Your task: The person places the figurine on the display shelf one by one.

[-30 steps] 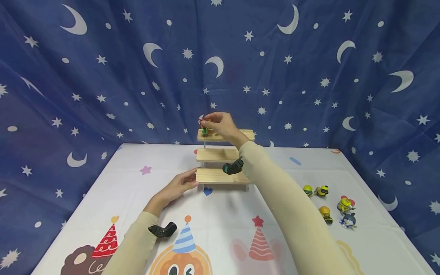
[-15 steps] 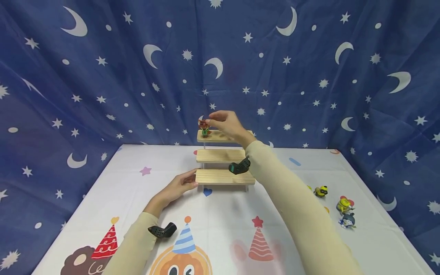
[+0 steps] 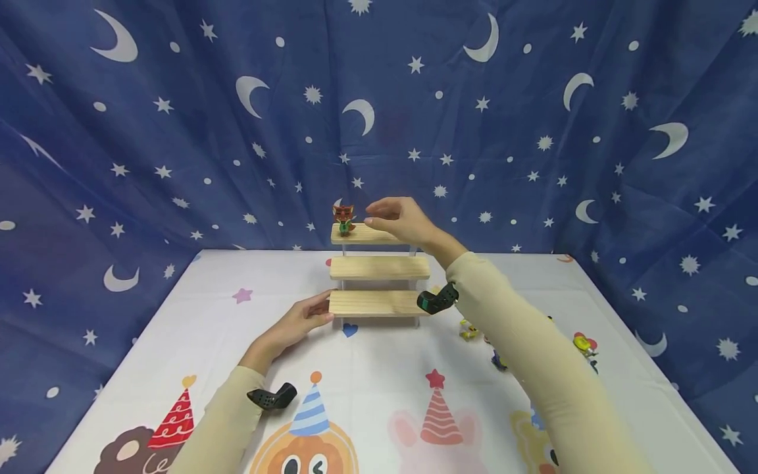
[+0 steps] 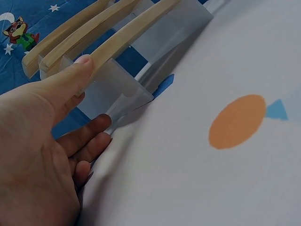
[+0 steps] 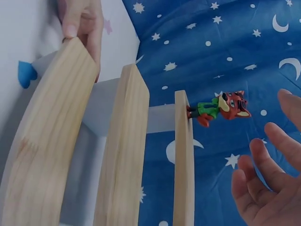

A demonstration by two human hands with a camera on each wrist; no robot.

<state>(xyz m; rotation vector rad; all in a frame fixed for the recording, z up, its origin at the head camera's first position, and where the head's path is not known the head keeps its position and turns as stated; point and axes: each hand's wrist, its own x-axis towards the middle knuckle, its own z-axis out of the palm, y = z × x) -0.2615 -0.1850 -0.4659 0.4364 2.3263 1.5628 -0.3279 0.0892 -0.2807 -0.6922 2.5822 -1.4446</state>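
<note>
A small red fox figurine (image 3: 343,220) with a green shirt stands upright at the left end of the top board of a three-tier wooden display stand (image 3: 379,268). My right hand (image 3: 408,222) hovers just right of the fox, above the board. Its fingers are spread and apart from the figurine, as the right wrist view shows the hand (image 5: 277,174) holding nothing. At the stand's lowest board, my left hand (image 3: 296,324) grips the left end. In the left wrist view its thumb lies on the wood, with the other fingers curled beside the clear side panel (image 4: 117,89).
Several small figures lie on the table's right side, among them a yellow one (image 3: 468,330) and another yellow one (image 3: 583,343); my right arm partly hides the group. A blue curtain (image 3: 237,164) with moons and stars hangs close behind the stand.
My right hand has let go of the fox figurine and drawn back to the right, leaving it standing on the top board. The left hand stays on the stand. The head view has shifted slightly.
</note>
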